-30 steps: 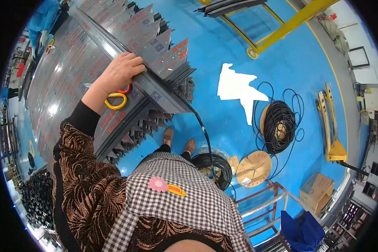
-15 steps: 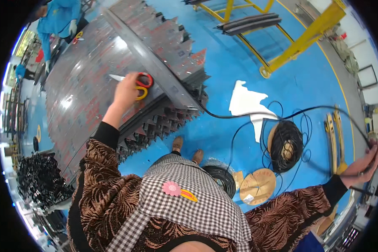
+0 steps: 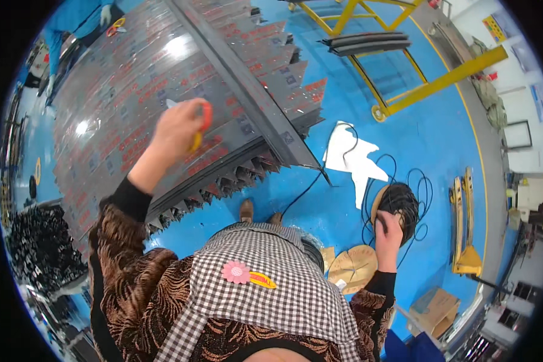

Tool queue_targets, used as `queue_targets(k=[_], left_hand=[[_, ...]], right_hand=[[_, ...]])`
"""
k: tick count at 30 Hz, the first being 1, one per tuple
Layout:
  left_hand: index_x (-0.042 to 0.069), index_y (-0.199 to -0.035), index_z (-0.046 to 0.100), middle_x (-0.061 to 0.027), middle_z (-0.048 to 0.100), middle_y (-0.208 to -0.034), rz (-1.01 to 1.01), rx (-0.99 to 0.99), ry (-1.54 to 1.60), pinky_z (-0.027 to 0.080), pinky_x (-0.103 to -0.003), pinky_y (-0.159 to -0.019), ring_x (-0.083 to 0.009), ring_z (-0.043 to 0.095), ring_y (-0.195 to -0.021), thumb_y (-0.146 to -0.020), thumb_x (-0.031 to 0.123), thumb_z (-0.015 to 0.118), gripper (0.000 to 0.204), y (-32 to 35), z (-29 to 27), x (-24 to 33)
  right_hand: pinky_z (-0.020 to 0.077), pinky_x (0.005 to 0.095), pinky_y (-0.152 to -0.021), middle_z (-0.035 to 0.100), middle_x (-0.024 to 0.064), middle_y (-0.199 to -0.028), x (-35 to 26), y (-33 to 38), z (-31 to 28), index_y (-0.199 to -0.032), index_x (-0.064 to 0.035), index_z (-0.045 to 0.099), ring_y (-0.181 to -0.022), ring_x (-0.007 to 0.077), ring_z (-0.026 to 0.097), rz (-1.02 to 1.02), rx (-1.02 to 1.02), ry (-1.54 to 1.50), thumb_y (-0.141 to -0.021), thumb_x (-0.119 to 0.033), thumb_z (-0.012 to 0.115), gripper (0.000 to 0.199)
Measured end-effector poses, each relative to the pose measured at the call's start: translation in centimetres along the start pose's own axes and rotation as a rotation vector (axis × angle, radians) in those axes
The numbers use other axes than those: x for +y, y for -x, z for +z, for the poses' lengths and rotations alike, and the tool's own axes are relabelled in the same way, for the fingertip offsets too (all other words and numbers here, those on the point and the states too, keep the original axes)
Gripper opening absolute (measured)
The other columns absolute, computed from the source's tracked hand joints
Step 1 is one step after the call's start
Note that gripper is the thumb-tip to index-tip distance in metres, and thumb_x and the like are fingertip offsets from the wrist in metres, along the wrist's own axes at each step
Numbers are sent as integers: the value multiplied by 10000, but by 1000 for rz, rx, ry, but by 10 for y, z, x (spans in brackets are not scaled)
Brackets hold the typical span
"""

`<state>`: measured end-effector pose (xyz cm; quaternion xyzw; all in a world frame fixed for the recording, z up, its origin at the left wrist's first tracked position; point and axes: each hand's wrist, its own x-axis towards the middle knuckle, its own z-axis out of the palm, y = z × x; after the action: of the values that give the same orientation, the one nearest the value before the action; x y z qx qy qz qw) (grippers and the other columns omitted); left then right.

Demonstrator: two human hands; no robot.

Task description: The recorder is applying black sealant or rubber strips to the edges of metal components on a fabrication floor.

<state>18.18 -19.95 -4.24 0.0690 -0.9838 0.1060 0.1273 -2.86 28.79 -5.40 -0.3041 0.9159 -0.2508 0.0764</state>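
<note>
My left hand (image 3: 178,130) is closed around a pair of scissors (image 3: 207,114) with red and yellow handles, above the stacked grey panels; the blade tips point away to the left. Their grip loops are partly hidden by my fingers. My right hand (image 3: 390,234) is in front of the coil of black strip (image 3: 407,202) on the floor, its fingers loosely bent with a dark gap between thumb and fingers. Nothing held shows there. A long grey profile (image 3: 241,78) lies across the panels (image 3: 139,114), and black strip trails from below its near end.
White sheeting (image 3: 347,154) and a round cardboard disc (image 3: 355,268) lie on the blue floor. A yellow-framed trolley (image 3: 416,90) bears dark strips. An opened carton (image 3: 434,311) stands lower right. A co-worker in blue (image 3: 72,18) is at the far left of the panels.
My right hand has swung in from the far right to the coil, and the black strip it held stretched out has gone slack. My left hand keeps the scissors over the panels.
</note>
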Motion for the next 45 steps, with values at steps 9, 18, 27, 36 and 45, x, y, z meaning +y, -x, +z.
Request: queue_targets(k=[9, 18, 27, 36, 45], left_hand=[[77, -940, 610, -33, 614, -921, 176, 470, 588, 477, -311, -686, -184, 570, -760, -708, 113, 683, 246, -70, -150, 116], [75, -835, 580, -114, 512, -922, 517, 347, 427, 438, -331, -667, -224, 457, -715, -784, 121, 566, 71, -154, -93, 270], [1, -972, 559, -107, 627, -922, -1411, -95, 1452, 488, -309, -748, -213, 614, -911, -859, 174, 660, 230, -67, 21, 333], [15, -972, 560, -135, 652, -826, -1774, 534, 1847, 525, -292, -695, -233, 667, -785, -872, 101, 640, 154, -85, 33, 371], [11, -946, 559, -126, 644, -775, -1844, 550, 1791, 536, -288, -651, -243, 663, -667, -876, 71, 633, 118, -91, 25, 370]], right_hand=[[481, 294, -798, 632, 127, -993, -149, -62, -30, -1283, 30, 511, -886, 199, 608, -113, -422, -1293, -852, -6, 579, 437], [477, 274, -732, 610, 126, -968, -36, -130, -26, -1370, -8, 367, -819, 200, 592, 136, -713, -1552, -862, -123, 578, 562], [456, 314, -656, 583, 101, -877, 62, -202, -8, -1205, -37, 460, -753, 225, 565, -101, -1040, -699, -867, -186, 568, 384], [475, 380, -673, 605, 140, -921, 60, -215, 25, -1200, -44, 446, -747, 317, 594, -856, -1261, -126, -901, -252, 567, 384], [476, 402, -683, 614, 169, -949, 39, -213, 44, -1178, -40, 452, -770, 357, 600, -945, -1254, -145, -881, -252, 578, 386]])
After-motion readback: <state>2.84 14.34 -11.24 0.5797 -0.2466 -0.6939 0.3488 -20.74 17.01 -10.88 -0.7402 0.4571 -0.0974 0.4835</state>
